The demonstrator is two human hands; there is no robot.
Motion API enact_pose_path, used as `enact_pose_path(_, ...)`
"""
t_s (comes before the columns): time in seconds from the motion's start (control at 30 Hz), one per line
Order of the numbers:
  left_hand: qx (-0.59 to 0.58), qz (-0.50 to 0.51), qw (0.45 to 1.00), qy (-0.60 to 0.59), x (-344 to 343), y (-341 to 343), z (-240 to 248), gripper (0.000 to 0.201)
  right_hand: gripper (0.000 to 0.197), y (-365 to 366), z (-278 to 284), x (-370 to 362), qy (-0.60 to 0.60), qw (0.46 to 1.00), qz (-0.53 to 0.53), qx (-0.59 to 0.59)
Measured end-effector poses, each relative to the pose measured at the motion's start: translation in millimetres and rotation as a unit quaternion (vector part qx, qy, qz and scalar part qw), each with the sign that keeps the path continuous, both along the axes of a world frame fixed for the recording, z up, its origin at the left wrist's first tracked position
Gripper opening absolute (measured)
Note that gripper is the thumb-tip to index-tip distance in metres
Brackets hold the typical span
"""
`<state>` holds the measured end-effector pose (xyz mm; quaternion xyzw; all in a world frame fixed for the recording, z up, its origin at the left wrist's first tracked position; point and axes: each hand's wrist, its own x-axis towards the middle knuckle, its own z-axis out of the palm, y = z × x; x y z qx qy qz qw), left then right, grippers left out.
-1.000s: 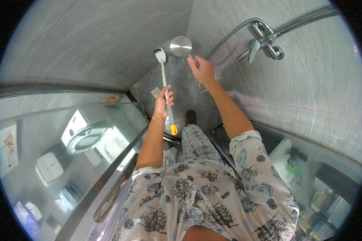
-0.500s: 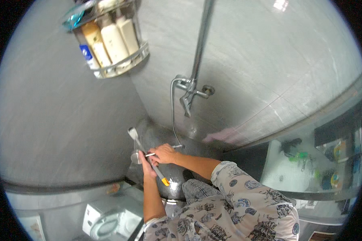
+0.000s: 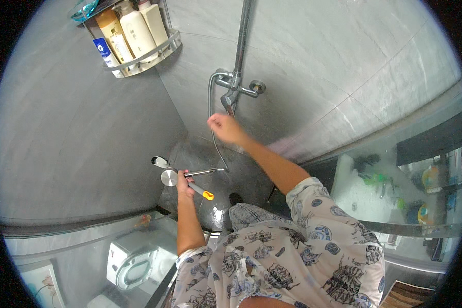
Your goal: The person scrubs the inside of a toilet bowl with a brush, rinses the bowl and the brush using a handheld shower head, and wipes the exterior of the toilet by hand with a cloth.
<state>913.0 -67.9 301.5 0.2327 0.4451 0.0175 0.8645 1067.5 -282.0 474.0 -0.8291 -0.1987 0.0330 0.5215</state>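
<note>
My left hand (image 3: 184,184) is closed round a chrome hand shower (image 3: 169,177) and a long-handled brush together. The round shower head shows beside my fingers, and its metal handle (image 3: 203,172) points right to the hose. The brush's white bristle head (image 3: 159,161) sticks out at the upper left, its grey handle ending in a yellow tip (image 3: 208,195) at the lower right. My right hand (image 3: 225,128), slightly blurred, is raised just below the lever (image 3: 227,101) of the wall-mounted shower mixer (image 3: 234,82). Its fingers look curled in, with nothing visible in them.
A corner rack (image 3: 143,59) with several bottles hangs at the upper left. The flexible metal hose (image 3: 211,110) loops down from the mixer. Beyond glass stand a toilet (image 3: 133,269) at lower left and a washbasin (image 3: 367,192) at right. A pipe (image 3: 244,36) runs up the wall.
My right hand has left the hand shower and risen toward the mixer lever. My left hand now holds shower and brush alone, and the shower's round head has turned into clear view.
</note>
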Motion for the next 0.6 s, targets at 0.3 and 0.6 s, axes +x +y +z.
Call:
enact_pose_path(0.3,-0.031,0.044,0.998,-0.035,-40.4,-21.3,47.7,0.013,0.029,-13.7,1.7,-17.9,-0.144,0.96,0.016,-0.24)
enact_pose_path(0.6,0.009,-0.012,0.999,-0.049,-76.2,-41.5,89.3,0.016,0.036,32.0,-43.7,-138.5,0.069,0.933,0.284,-0.211)
